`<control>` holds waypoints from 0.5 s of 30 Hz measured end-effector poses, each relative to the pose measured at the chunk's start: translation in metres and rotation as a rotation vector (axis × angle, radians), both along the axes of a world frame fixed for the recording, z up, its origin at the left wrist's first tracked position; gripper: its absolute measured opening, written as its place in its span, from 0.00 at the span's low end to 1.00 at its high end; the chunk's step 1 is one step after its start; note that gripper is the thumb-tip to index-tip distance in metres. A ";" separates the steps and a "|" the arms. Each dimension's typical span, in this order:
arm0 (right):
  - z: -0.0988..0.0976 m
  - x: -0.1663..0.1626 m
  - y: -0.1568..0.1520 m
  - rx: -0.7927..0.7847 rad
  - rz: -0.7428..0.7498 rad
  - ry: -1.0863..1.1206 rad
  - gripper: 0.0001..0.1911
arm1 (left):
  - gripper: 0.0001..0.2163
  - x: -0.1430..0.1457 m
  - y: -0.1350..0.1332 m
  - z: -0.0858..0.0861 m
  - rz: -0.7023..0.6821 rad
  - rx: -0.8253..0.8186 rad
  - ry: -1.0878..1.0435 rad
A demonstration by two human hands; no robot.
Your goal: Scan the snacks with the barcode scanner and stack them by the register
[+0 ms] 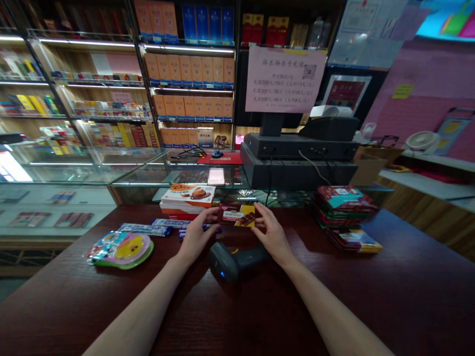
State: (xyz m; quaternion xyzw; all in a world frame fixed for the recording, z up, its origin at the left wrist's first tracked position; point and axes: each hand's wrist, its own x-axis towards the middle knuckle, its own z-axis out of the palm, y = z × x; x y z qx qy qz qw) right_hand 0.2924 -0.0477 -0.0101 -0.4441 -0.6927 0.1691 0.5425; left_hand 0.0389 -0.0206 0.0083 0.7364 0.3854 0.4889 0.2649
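Between my two hands, above the dark wooden counter, is a chocolate bar (pixel 237 216) in a brown and yellow wrapper, its printed face toward me. My left hand (pixel 197 232) pinches its left end with thumb and fingers. At the right end, my right hand (pixel 273 233) grips the bar's edge the same way. Just below it lies a black barcode scanner (pixel 224 262) with a small blue light, its handle running partly behind my right hand. Blue and purple wrapped bars (pixel 146 229) lie left of my left hand. Behind them stands a stack of white and orange boxes (pixel 188 194).
Colourful flat packs (pixel 120 247) lie on the counter (pixel 230 321) at left. Stacked chocolate packets (pixel 345 202) and brown-yellow bars (pixel 356 241) sit at right. Beyond are a glass case (pixel 148 175), a cash register (pixel 300 153) with cables, and shelves of boxed goods (pixel 189 71).
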 end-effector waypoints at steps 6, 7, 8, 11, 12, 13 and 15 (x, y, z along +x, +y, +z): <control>0.002 0.003 -0.002 0.018 0.008 -0.112 0.38 | 0.24 -0.003 0.001 -0.006 0.015 0.072 0.048; 0.003 0.004 -0.002 0.029 0.008 -0.126 0.38 | 0.25 -0.003 0.001 -0.007 0.018 0.091 0.061; 0.004 0.004 -0.003 0.042 0.008 -0.141 0.38 | 0.26 -0.003 0.002 -0.008 0.021 0.114 0.076; 0.008 0.004 -0.007 0.088 0.019 -0.189 0.38 | 0.27 -0.006 0.003 -0.009 0.029 0.179 0.120; 0.010 0.004 -0.008 0.105 0.021 -0.207 0.38 | 0.27 -0.007 0.003 -0.009 0.027 0.196 0.137; 0.011 0.004 -0.008 0.121 0.022 -0.224 0.39 | 0.26 -0.008 0.003 -0.009 0.021 0.213 0.157; 0.012 0.005 -0.009 0.144 0.023 -0.253 0.39 | 0.25 -0.011 0.003 -0.008 0.007 0.248 0.202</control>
